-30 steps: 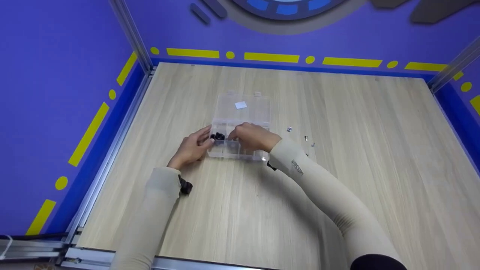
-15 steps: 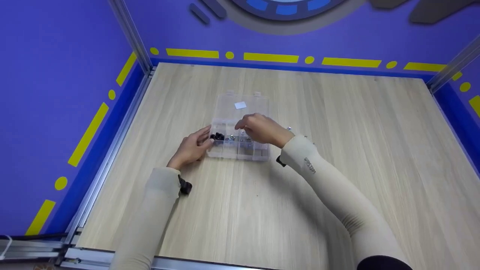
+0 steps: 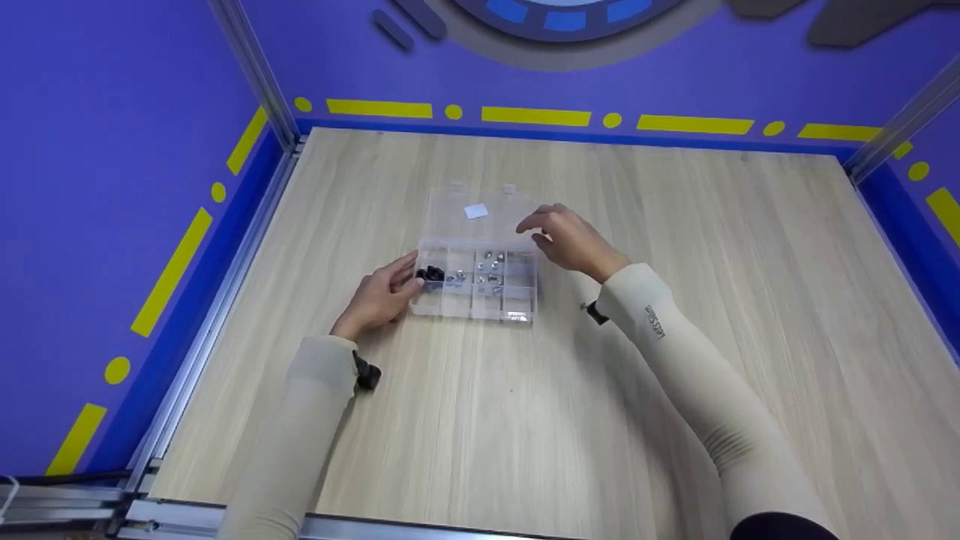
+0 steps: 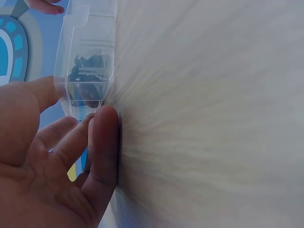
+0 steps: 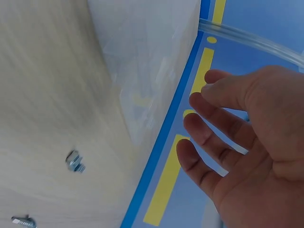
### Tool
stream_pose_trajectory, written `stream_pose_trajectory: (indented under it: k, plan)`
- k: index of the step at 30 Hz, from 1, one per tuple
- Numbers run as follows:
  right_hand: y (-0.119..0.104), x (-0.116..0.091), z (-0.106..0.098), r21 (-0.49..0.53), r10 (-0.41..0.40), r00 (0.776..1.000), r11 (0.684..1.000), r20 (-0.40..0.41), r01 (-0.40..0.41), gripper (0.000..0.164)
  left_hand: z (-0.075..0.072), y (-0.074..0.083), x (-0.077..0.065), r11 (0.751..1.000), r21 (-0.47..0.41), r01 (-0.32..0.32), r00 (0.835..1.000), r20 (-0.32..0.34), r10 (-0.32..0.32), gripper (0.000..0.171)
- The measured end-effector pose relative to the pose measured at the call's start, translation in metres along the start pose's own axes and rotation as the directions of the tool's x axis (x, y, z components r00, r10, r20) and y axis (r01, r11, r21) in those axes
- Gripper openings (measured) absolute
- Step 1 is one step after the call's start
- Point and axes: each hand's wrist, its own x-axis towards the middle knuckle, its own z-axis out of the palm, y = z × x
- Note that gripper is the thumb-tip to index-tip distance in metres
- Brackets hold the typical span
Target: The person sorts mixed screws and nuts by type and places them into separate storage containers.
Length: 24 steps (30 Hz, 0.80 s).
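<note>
A clear plastic compartment box lies with its lid folded back. Black pieces fill part of one left compartment, and several small silver screws lie in the middle ones. My left hand rests against the box's left side, its thumb touching the wall and its fingers relaxed. Raised over the right side of the lid, my right hand has loosely bent fingers and holds nothing. In the right wrist view a silver bolt and another bolt lie on the table.
The box lies on a light wood-grain table. A blue wall with yellow marks runs along the back, and another stands at the left. Metal profile frames the corners. A white label is on the lid.
My right hand has risen out of the compartments and moved right and back, over the lid's right side. Silver screws in the middle compartments now show. My left hand stays at the box.
</note>
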Motion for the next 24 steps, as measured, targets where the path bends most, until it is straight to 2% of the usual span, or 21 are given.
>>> stream_pose_trajectory:
  k: [8, 12, 24]
  plan:
    - [0.021, -0.014, 0.000, -0.022, 0.051, 0.997, 0.998, -0.051, -0.052, 0.027, 0.000, 0.001, -0.001, 1.000, 0.002, 0.002, 1.000, -0.005, -0.002, 0.061]
    - [0.030, -0.022, 0.002, -0.033, 0.063, 0.997, 0.997, -0.052, -0.065, 0.027, -0.001, 0.000, -0.001, 1.000, -0.010, -0.002, 1.000, -0.005, 0.002, 0.061]
    - [0.043, -0.034, 0.008, -0.007, 0.188, 0.980, 0.982, 0.060, -0.188, 0.027, -0.002, -0.001, 0.000, 0.998, 0.050, -0.026, 1.000, -0.003, 0.026, 0.061]
